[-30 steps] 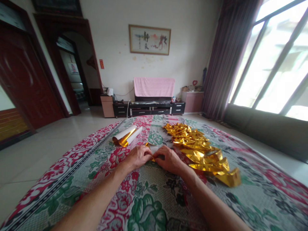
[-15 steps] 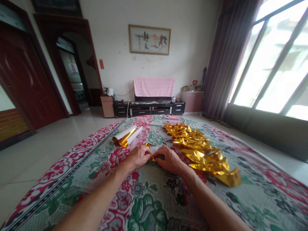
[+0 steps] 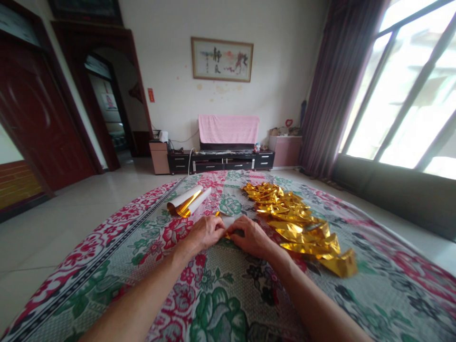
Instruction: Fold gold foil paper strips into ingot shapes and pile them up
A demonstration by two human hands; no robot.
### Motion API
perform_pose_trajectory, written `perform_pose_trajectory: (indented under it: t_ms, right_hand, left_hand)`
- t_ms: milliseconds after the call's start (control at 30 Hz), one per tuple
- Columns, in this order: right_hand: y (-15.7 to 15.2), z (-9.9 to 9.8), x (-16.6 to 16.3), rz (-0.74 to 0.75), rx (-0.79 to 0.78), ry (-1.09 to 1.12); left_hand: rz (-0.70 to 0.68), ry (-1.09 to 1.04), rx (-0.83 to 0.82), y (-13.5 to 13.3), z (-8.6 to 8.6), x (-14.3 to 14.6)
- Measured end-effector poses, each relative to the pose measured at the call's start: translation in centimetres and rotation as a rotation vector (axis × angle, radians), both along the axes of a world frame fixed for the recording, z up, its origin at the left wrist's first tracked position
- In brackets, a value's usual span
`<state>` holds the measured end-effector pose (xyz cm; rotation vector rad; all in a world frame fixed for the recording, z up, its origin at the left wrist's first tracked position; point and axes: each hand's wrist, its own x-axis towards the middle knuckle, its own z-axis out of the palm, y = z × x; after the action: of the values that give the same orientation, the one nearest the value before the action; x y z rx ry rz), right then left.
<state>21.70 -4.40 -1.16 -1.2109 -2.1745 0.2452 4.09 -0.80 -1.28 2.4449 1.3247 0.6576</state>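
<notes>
My left hand [image 3: 207, 231] and my right hand [image 3: 248, 234] meet at the middle of the table, both closed on one sheet of gold foil paper [image 3: 228, 220]. Its white back faces up between the hands, and bits of gold show at the fingertips; my fingers hide the rest. To the right lies a long heap of folded gold paper ingots [image 3: 297, 216], spreading from the far side toward me. Beyond my left hand rest loosely curled sheets of gold paper [image 3: 188, 201], white on the back.
A flowered cloth [image 3: 219, 313] covers the round table. Past its far edge stands a low black TV cabinet [image 3: 210, 166] with a pink towel [image 3: 228, 128] over a screen. A curtain [image 3: 327, 95] and windows are on the right, a dark red door [image 3: 39, 104] on the left.
Almost nothing differs. Both hands keep their pinch on the foil paper in the same place, and the heap and curled sheets lie as before.
</notes>
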Motion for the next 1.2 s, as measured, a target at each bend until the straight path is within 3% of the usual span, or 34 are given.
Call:
perform_pose_trajectory:
  t_ms: [633, 800, 1200]
  right_hand:
    - [-0.14, -0.13, -0.19, -0.021, 0.011, 0.008]
    - [-0.22, -0.34, -0.69, -0.100, 0.041, 0.010]
    - [-0.01, -0.82, -0.56, -0.101, 0.027, 0.028]
  left_hand:
    - [-0.002, 0.019, -0.049, 0.14, 0.33, 0.06]
    - [-0.015, 0.010, -0.062, -0.13, 0.60, 0.08]
    - [-0.043, 0.019, -0.010, -0.14, 0.47, 0.03]
